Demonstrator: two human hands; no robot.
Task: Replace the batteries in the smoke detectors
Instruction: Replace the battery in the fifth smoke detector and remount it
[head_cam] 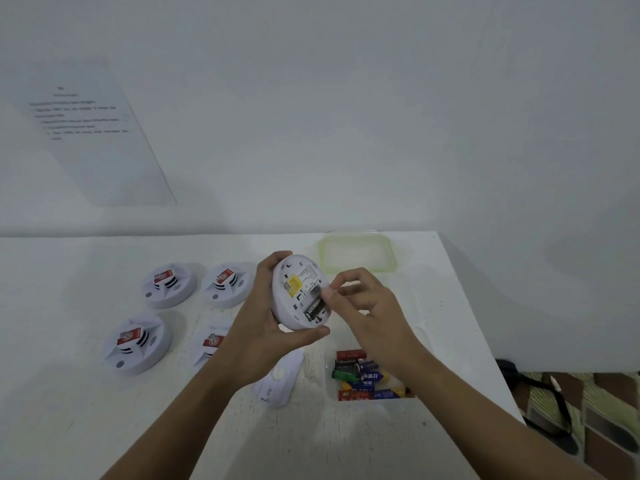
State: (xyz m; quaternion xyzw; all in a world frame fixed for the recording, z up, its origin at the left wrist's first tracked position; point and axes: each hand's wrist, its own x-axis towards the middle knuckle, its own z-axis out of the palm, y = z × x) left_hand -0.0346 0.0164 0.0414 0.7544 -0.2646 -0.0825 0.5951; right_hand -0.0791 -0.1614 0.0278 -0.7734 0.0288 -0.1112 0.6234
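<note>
Backdrop: plain white wall (346,116) behind a white table (86,410). A printed sheet (93,133) is up on the left, its lines too blurred to read.
Left hand: there's the left hand (256,327), wrapped round the held detector (294,308), fingers over the top rim and thumb under the lower rim. It holds it up above the middle of the table.
Held detector: back face on show, tilted toward the right hand. There's a yellow part (292,282) inside, and the small print beside it is unreadable.
Battery: one black battery (314,309) lies slanted in the bay at the lower right of that back.
Right hand: the right hand (367,306) is in from the right, fingers curled, thumb tip at the battery's upper end. Pinch or mere press, I cannot tell; the fingertips cover that spot.
Other detectors: four other detectors (169,285) sit face up on the table's left side, red labels on top. The near-right one is half hidden behind the left forearm.
Loose cover: a white loose cover (280,379) lies flat below the left wrist, its upper edge hidden by the arm.
Spare batteries: a mixed pile of spare batteries (356,374) lies under the right forearm, which cuts off its right side. The container around it is barely visible.
Lid: a green-rimmed lid (356,254) rests at the table's far edge, beyond both hands.
Floor: patterned floor (606,410) at the right, with a black object (562,407) too dark to identify.
</note>
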